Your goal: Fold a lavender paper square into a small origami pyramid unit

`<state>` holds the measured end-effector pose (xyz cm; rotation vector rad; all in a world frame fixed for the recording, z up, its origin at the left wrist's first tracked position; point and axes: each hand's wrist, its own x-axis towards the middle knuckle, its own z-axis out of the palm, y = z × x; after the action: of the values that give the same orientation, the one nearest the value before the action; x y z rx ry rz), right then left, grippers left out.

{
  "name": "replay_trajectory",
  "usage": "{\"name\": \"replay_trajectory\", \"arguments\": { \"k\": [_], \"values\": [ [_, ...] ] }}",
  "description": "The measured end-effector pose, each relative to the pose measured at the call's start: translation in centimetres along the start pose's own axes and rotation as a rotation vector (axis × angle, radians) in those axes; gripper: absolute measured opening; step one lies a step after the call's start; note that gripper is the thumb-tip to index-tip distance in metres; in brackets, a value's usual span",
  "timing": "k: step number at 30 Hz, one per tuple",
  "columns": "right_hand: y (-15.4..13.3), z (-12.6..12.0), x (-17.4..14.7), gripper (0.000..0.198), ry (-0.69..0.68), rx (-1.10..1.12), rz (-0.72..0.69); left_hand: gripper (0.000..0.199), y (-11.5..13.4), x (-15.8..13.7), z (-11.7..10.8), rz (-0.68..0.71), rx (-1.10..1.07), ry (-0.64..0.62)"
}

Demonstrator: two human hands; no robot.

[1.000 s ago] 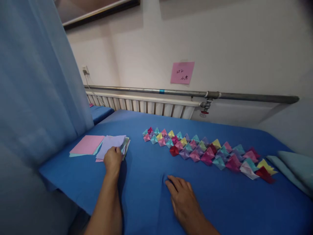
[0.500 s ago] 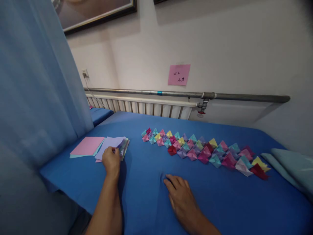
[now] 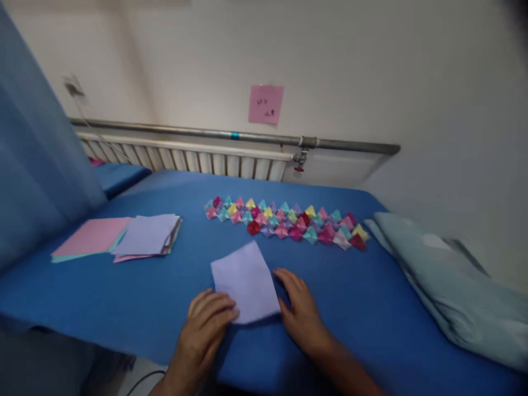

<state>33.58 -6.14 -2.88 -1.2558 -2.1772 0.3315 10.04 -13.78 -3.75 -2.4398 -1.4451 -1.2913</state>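
Observation:
A light purple square sheet of paper (image 3: 247, 283) is in front of me, slightly tilted and curved above the blue bed surface. My left hand (image 3: 206, 324) grips its lower left edge, fingers on top and the thumb out of sight. At the right edge of the sheet is my right hand (image 3: 299, 305), its thumb and fingers spread apart beside the paper, the thumb close to the corner. Further left lies a stack of coloured paper (image 3: 148, 234), with a light purple sheet on top.
Pink paper (image 3: 93, 235) over light green sheets lies left of the stack. Rows of small folded paper pieces (image 3: 280, 230) in many colours stretch across the back. A folded pale green cloth (image 3: 437, 280) lies at right. A radiator (image 3: 206, 162) and pipe run along the wall.
My left hand has brought a light purple sheet from the stack to the middle. My right hand has come up to the sheet's right edge. The view has shifted to the right.

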Motion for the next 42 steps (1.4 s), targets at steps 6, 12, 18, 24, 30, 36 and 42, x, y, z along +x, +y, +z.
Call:
{"name": "replay_trajectory", "arguments": {
  "k": [6,12,18,24,30,36,42],
  "values": [
    [-0.6,-3.1,-5.8,0.062,-0.054,-0.025,-0.018,0.031,2.7,-3.1,-0.1,0.063,-0.134,-0.244],
    [-1.8,-4.9,-7.8,0.046,-0.216,-0.051,-0.183,0.036,2.8,-2.0,-1.1,0.122,-0.141,-0.317],
    [-2.1,-5.5,-7.0,0.036,-0.216,0.139,-0.120,0.042,2.4,-1.6,-1.3,0.006,-0.089,-0.334],
    [-1.9,-4.8,-7.8,0.027,-0.152,0.137,0.012,0.027,2.6,-1.1,-0.6,-0.175,-0.104,-0.285],
    [-1.6,-3.0,-7.8,0.040,0.029,0.067,0.187,0.032,2.7,-0.6,0.6,-0.399,0.031,-0.225],
    [-1.7,-2.8,-6.9,0.041,0.045,-0.005,0.184,0.041,3.0,-0.4,1.3,-0.446,0.104,-0.265],
    [-2.0,-3.2,-6.3,0.020,-0.076,-0.091,0.091,0.042,2.9,-0.4,1.4,-0.426,0.113,-0.262]
  ]
}}
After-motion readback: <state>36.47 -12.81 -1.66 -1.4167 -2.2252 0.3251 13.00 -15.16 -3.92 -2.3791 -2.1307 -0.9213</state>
